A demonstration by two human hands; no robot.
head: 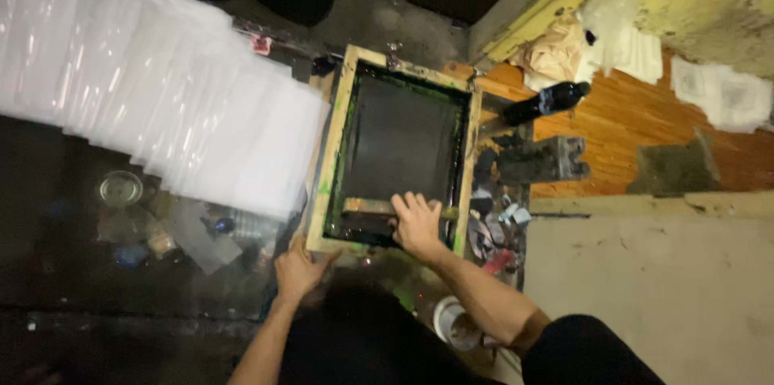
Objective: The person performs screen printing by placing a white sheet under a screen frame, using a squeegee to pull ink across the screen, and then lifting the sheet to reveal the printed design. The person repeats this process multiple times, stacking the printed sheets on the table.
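Here the right hand (418, 224) grips a squeegee (379, 209) inside the screen frame (332, 143).

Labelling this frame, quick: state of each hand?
Left hand: open, pressing the wooden screen frame at its near corner.
Right hand: closed over the squeegee inside the frame.

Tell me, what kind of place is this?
Most likely a small screen-printing workshop. The right hand presses a squeegee inside a wooden-framed printing screen dark with ink, the left hand steadies the frame's corner, and overlapping white sheets lie fanned out beside it.
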